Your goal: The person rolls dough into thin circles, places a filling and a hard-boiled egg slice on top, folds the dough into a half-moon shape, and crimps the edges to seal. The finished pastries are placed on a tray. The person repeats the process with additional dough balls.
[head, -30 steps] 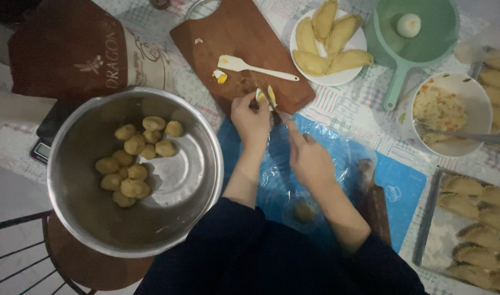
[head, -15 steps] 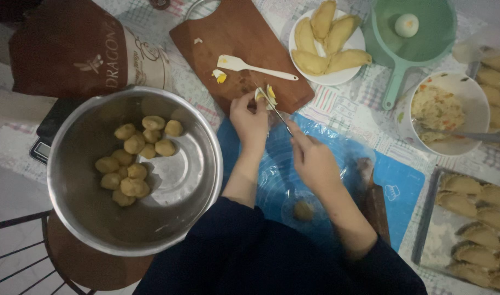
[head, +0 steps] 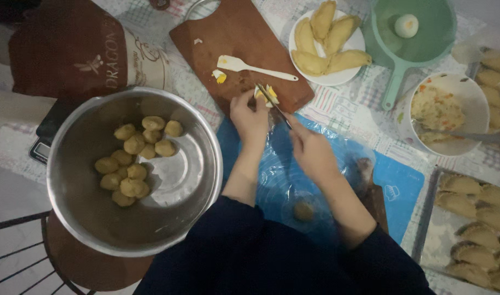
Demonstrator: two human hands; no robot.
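Note:
My left hand (head: 250,116) pinches a piece of boiled egg (head: 267,94) at the near edge of the brown wooden cutting board (head: 228,33). My right hand (head: 310,147) grips a knife (head: 273,105) whose blade lies across that egg piece. Another small egg piece (head: 220,76) and a white spatula (head: 255,66) lie further up the board. A small dough ball (head: 303,210) rests on the blue mat (head: 392,186) under clear plastic, between my forearms.
A steel bowl (head: 201,136) of several dough balls stands at left. A white plate of folded pastries (head: 326,38), a green strainer (head: 419,33) with an egg, a filling bowl (head: 446,112) and a tray of shaped pastries (head: 474,229) sit at right.
Both hands stay at the board's near edge; the knife blade has shifted slightly on the egg piece. Everything else is unchanged.

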